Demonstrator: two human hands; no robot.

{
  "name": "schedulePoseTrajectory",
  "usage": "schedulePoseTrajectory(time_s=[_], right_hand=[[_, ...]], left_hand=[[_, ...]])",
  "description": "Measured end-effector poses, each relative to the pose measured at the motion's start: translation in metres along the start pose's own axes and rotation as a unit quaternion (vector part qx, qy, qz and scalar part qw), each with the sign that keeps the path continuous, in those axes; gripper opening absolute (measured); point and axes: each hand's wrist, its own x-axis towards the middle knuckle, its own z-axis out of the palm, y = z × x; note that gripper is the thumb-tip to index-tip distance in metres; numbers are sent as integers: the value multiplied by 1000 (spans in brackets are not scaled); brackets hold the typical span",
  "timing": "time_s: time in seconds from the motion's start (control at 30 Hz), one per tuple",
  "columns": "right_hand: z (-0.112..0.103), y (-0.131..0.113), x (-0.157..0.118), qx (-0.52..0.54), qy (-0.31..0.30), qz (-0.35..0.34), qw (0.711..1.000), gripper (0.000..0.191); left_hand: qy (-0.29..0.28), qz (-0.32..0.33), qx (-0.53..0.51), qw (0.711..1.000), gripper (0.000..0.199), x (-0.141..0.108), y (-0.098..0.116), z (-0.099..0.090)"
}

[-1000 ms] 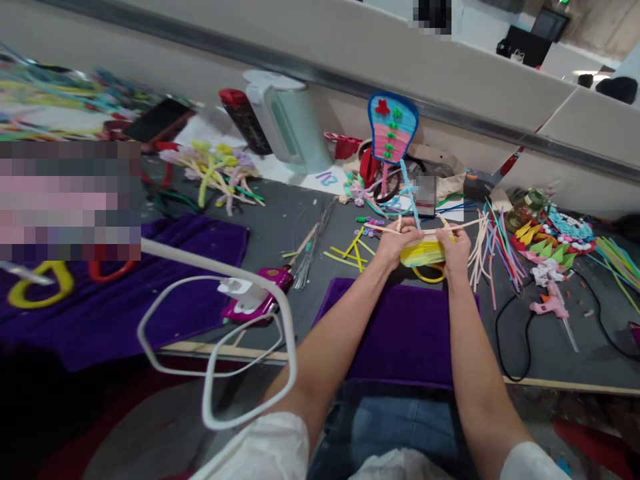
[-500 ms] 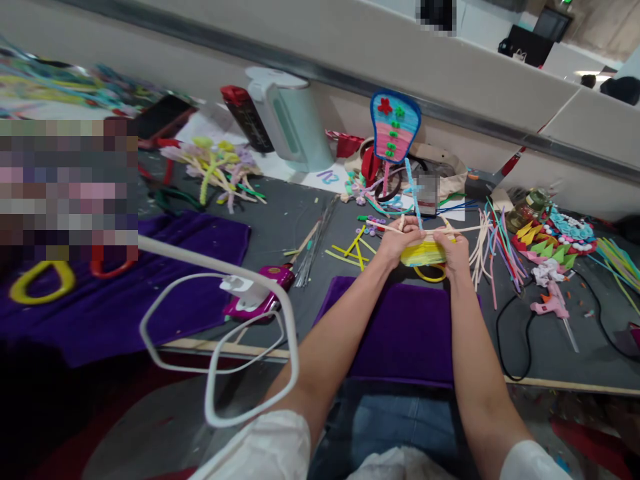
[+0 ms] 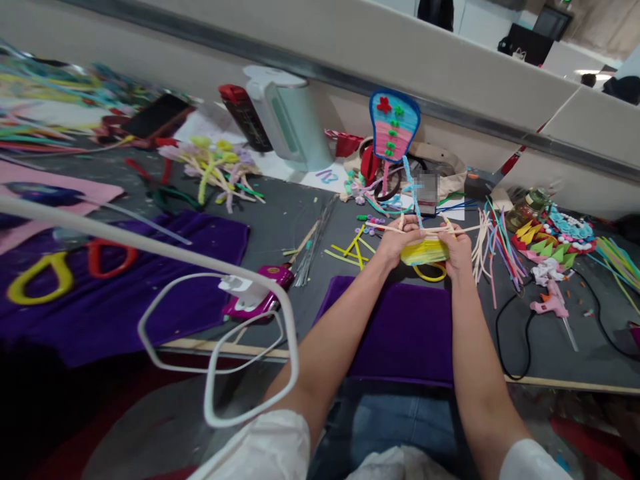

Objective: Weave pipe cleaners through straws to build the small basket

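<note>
My left hand (image 3: 401, 244) and my right hand (image 3: 457, 249) are both closed, pinching the upper edge of a flat yellow pipe-cleaner piece (image 3: 424, 253) between them. Cream pipe cleaners (image 3: 376, 227) run across its top and stick out on both sides. Fingers hide part of the piece. Under it, a yellow-handled pair of scissors (image 3: 434, 276) shows by its loop. To the left of my left hand lie short yellow pipe-cleaner lengths (image 3: 353, 252) and small purple beads (image 3: 375, 223). A folded purple cloth (image 3: 400, 327) lies below the hands.
Loose cream and coloured pipe cleaners (image 3: 505, 247) and a pink glue gun (image 3: 551, 303) with a black cord lie at right. A fan-shaped decoration (image 3: 395, 127) stands behind, near a pale green kettle (image 3: 295, 123). A white looped frame (image 3: 295, 360) crosses the left foreground.
Both hands keep hold of the yellow piece, nearly in place; my right fingers have shifted slightly along its top edge.
</note>
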Motion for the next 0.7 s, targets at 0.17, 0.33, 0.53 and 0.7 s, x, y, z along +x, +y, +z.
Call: schedulePoseTrajectory(time_s=[0.17,0.33,0.53,0.7], right_hand=[[-6,-3,2,-24,29,-19,999,39],[-7,-10,-1,-59,70,-45,995,36],[-4,-11,-1,-36,114,-72,990,36],[-10,-11,3,-29,171,-100,980,36]], left_hand=[[26,-3,-8,1000,56,3,-3,-3],[17,3,0,1000,56,3,-5,-3],[-2,-4,-15,1000,57,1,-3,-1],[33,35,-18,999,52,3,-3,-4]])
